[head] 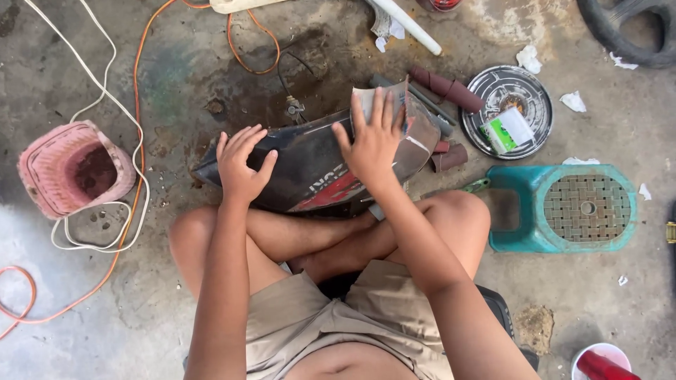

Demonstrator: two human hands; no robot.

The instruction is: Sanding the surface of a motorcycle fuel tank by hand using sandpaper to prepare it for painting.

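Rough grey concrete floor (105, 42), stained dark in front of the person, carries everything; the person sits cross-legged on it with a black glossy vehicle panel (303, 169) resting across the shins, probably so that it does not slide. Left hand (243, 163) lies flat and open on the left end of the panel, fingers spread, seemingly to steady it; it grasps nothing. Right hand (374, 141) presses a grey sheet of sandpaper (384, 98) against the panel's right part, palm down, fingers stretched over the sheet rather than closed around it. Just beyond the right hand lie dark red rolls (447, 88) and a round metal lid (508, 109); to its right stands a teal plastic stool (563, 207) with a lattice top. Well left of the left hand sits a pink woven basket (74, 167), with white and orange cables (137, 105) curling around it.
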